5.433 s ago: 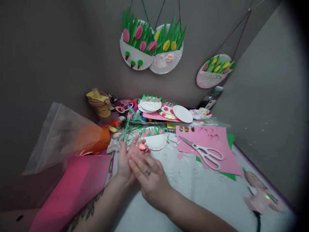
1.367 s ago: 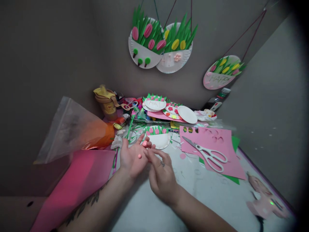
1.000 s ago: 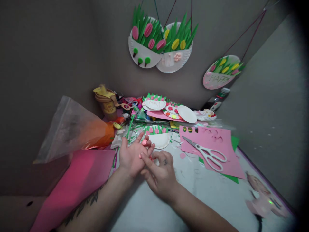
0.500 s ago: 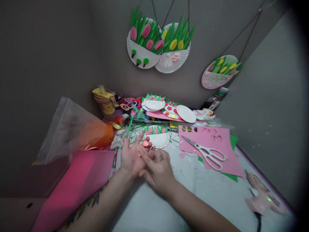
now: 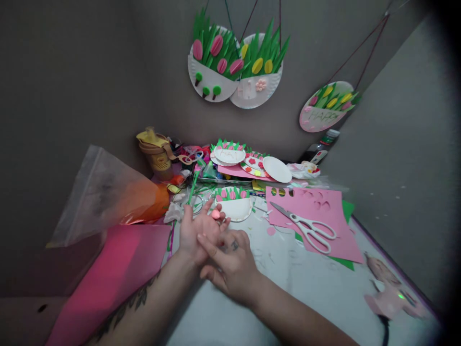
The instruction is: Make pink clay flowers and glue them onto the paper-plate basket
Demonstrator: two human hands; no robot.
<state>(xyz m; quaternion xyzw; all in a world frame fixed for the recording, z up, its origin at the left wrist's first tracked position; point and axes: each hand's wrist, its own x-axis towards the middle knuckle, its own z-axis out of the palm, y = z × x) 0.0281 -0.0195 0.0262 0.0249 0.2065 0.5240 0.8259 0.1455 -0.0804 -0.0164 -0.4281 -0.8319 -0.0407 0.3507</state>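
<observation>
My left hand (image 5: 198,235) is turned palm up in the middle of the view, and a small pink lump (image 5: 215,214) rests at its fingers. Over that palm lies my right hand (image 5: 230,257), its index fingertip pressed on the palm and its thumb held apart below. Whatever is under the fingertip is too small to make out. Just behind the hands, a paper plate craft (image 5: 236,209) with green paper grass and pink tulips lies on the table.
White-handled scissors (image 5: 311,230) lie on pink paper (image 5: 338,230) at the right. A glue gun (image 5: 391,300) is at the right edge. An orange-filled plastic bag (image 5: 140,197) and a cup (image 5: 158,156) stand left. Plate crafts (image 5: 216,86) hang on the wall.
My right index finger has moved left and slightly down across my left palm. The pink lump stays at the left fingers. The whole view has shifted slightly.
</observation>
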